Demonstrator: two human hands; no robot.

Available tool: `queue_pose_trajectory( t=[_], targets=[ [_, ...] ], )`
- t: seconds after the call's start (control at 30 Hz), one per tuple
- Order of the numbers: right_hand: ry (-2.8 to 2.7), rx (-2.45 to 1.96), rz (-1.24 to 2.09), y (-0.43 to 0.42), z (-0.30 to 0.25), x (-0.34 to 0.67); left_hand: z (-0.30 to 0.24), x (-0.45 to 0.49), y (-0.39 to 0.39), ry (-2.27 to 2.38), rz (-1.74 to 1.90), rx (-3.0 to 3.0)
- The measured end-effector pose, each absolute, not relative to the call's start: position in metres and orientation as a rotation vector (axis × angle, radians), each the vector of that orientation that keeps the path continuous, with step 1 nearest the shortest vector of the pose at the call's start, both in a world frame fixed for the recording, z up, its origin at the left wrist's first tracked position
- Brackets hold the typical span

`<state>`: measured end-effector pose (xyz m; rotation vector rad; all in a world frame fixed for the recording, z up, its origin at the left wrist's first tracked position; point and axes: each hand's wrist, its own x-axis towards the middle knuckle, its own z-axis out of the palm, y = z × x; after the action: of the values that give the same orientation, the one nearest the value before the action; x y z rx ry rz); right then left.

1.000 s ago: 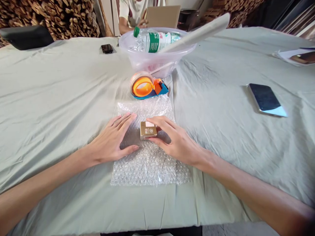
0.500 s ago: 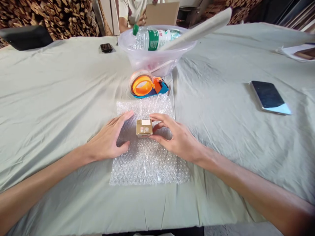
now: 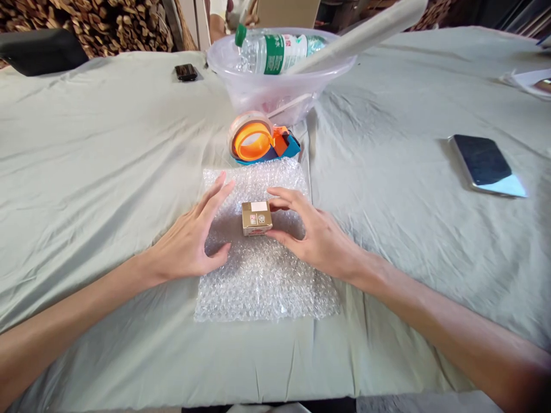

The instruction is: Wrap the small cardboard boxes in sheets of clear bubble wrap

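Observation:
A small gold cardboard box (image 3: 257, 219) with a white label patch on top sits on a sheet of bubble wrap (image 3: 267, 287). To its left, my left hand (image 3: 189, 235) hovers with thumb and fingers spread, apart from the box. My right hand (image 3: 310, 229) curves around the box's right end; its thumb tip is at the front right corner and a fingertip is by the back right side. Its fingers are apart, and whether they press on the box is hard to see. Just beyond the wrap lies a blue and orange tape dispenser (image 3: 253, 140) with a roll of clear tape.
Behind the dispenser stands a translucent basin (image 3: 275, 92) holding a green-labelled water bottle (image 3: 275, 54) and a long white roll (image 3: 365, 37). A smartphone (image 3: 486, 163) lies right; a small black device (image 3: 186, 72) lies far left. Another person's arm (image 3: 217, 26) shows across the table.
The view has tilted and shifted slightly. My left fingers have spread wider, and the right index finger has lifted a little from the box. The box stays in place on the bubble wrap.

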<state>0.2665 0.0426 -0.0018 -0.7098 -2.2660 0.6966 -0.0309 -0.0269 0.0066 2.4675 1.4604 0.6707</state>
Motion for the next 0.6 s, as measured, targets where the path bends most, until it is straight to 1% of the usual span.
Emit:
queue_pose_trajectory(
  t=[0.1,0.27,0.33,0.47,0.6],
  targets=[
    [-2.287,-0.691,0.577,0.044,0.003,0.267,0.010,-0.029,-0.027,1.440,0.672,2.529],
    [-2.229,-0.611,0.403,0.048,0.011,0.270,0.007,-0.027,-0.030,1.454,0.895,2.550],
    [-2.279,-0.602,0.364,0.048,0.010,0.269,0.006,-0.026,-0.031,1.484,0.921,2.537],
    [-2.396,-0.628,0.391,0.046,0.006,0.266,0.007,-0.026,-0.032,1.608,0.911,2.571],
    [-2.346,-0.633,0.443,0.046,0.002,0.263,0.008,-0.025,-0.032,1.633,0.992,2.508]
  ],
)
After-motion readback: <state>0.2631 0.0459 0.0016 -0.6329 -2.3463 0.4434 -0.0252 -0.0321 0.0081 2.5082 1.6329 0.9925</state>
